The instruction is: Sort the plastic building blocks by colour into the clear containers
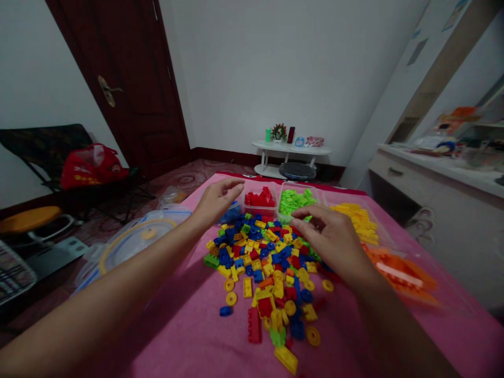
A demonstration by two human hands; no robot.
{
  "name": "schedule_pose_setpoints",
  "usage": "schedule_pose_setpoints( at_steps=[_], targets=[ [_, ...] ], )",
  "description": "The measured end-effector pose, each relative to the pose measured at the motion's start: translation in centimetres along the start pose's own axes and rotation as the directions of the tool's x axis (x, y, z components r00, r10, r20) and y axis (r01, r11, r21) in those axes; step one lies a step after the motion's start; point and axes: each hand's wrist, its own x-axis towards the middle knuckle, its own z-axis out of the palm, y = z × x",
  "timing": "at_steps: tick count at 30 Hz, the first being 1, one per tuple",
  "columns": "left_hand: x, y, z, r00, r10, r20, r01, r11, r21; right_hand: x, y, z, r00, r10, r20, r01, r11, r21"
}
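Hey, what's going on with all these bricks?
A person's hands hover around a mixed pile of plastic bricks on a pink cloth. The left hand is by blue pieces; the right hand is near light-green pieces, and whether it holds one is unclear. Clear tubs hold red pieces and yellow pieces.

Loose heap of multicoloured toy bricks (268, 269)

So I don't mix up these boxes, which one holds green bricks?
The clear box between the boxed red bricks and yellow bricks, beyond the right hand; no other box shows green.
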Motion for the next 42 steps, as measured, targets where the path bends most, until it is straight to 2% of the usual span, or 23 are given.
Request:
schedule_pose_setpoints(
  at_steps=[4, 7, 11, 13, 15, 18, 20, 23, 25, 26, 27, 28, 29, 30, 32, 33, 34, 35, 36, 37, 42],
  targets=[
    [-5.7, -0.8, -0.1, 0.995, -0.054, 0.086, 0.040, 0.988, 0.150, 0.0, -0.1, -0.3, 1.000, -0.020, -0.018, 0.021, 1.000, 0.021],
    [-8.5, -2.8, 0.1, 0.992, -0.124, 0.027, 0.116, 0.974, 0.193, 0.0, -0.3, -0.4, 0.999, -0.046, -0.017, 0.046, 0.998, 0.032],
    [-10.2, -5.5, 1.3, 0.959, -0.282, -0.016, 0.283, 0.956, 0.080, 0.0, -0.8, -0.2, 0.996, -0.085, 0.010, 0.085, 0.995, 0.048],
    [-10.4, -5.8, 2.3, 0.937, -0.348, -0.020, 0.348, 0.938, 0.006, -0.1, -0.9, -0.2, 0.996, -0.088, 0.020, 0.086, 0.995, 0.052],
    [-10.5, -5.5, 3.4, 0.933, -0.360, -0.023, 0.359, 0.933, -0.041, -0.1, -0.9, -0.1, 0.996, -0.086, 0.024, 0.085, 0.995, 0.054],
    [-10.4, -4.0, 5.0, 0.949, -0.314, -0.026, 0.311, 0.947, -0.084, -0.2, -0.9, -0.1, 0.995, -0.094, 0.025, 0.093, 0.994, 0.052],
    [-10.3, -2.8, 5.8, 0.971, -0.241, 0.012, 0.241, 0.968, -0.076, -0.2, -0.9, -0.1, 0.995, -0.100, 0.027, 0.099, 0.994, 0.049],
    [-10.5, -0.8, 6.5, 0.986, -0.062, 0.157, 0.063, 0.998, -0.001, -0.2, -0.8, -0.3, 0.996, -0.090, 0.017, 0.089, 0.995, 0.049],
    [-11.0, 0.8, 6.7, 0.965, 0.077, 0.250, -0.100, 0.992, 0.077, -0.2, -0.7, -0.4, 0.997, -0.076, 0.004, 0.076, 0.996, 0.056],
    [-11.3, 1.6, 6.7, 0.941, 0.153, 0.302, -0.194, 0.975, 0.111, -0.2, -0.6, -0.5, 0.998, -0.071, 0.000, 0.070, 0.995, 0.064],
    [-11.8, 2.4, 6.8, 0.899, 0.230, 0.373, -0.295, 0.947, 0.128, -0.2, -0.6, -0.6, 0.998, -0.066, -0.004, 0.066, 0.995, 0.073],
    [-12.4, 3.2, 6.9, 0.833, 0.317, 0.454, -0.408, 0.906, 0.116, -0.1, -0.5, -0.6, 0.998, -0.062, -0.007, 0.063, 0.995, 0.081],
    [-13.0, 3.9, 7.0, 0.737, 0.402, 0.543, -0.520, 0.851, 0.076, -0.1, -0.5, -0.7, 0.998, -0.058, -0.013, 0.058, 0.994, 0.088],
    [-13.7, 4.4, 7.2, 0.624, 0.477, 0.620, -0.623, 0.782, 0.026, -0.1, -0.5, -0.8, 0.998, -0.053, -0.022, 0.054, 0.994, 0.091],
    [-14.9, 5.2, 7.8, 0.392, 0.592, 0.705, -0.792, 0.606, -0.069, -0.1, -0.5, -0.9, 0.999, -0.043, -0.033, 0.046, 0.995, 0.089],
    [-15.4, 5.3, 8.1, 0.307, 0.626, 0.717, -0.847, 0.523, -0.095, -0.1, -0.5, -1.0, 0.999, -0.037, -0.035, 0.040, 0.995, 0.086],
    [-15.8, 5.3, 8.6, 0.255, 0.645, 0.720, -0.882, 0.460, -0.100, -0.1, -0.5, -1.1, 0.999, -0.032, -0.035, 0.035, 0.996, 0.084],
    [-16.0, 5.2, 9.1, 0.239, 0.654, 0.718, -0.902, 0.424, -0.086, -0.1, -0.5, -1.2, 0.999, -0.027, -0.037, 0.030, 0.996, 0.084],
    [-16.0, 4.9, 9.7, 0.252, 0.654, 0.713, -0.909, 0.413, -0.057, -0.1, -0.5, -1.4, 0.999, -0.026, -0.039, 0.029, 0.996, 0.083],
    [-15.8, 4.6, 10.3, 0.288, 0.645, 0.707, -0.905, 0.425, -0.018, -0.1, -0.3, -1.6, 0.999, -0.025, -0.045, 0.029, 0.996, 0.080],
    [-13.8, 2.7, 13.6, 0.538, 0.541, 0.647, -0.788, 0.596, 0.157, 0.1, 1.0, -2.9, 0.992, 0.009, -0.125, -0.001, 0.998, 0.057]
  ],
)
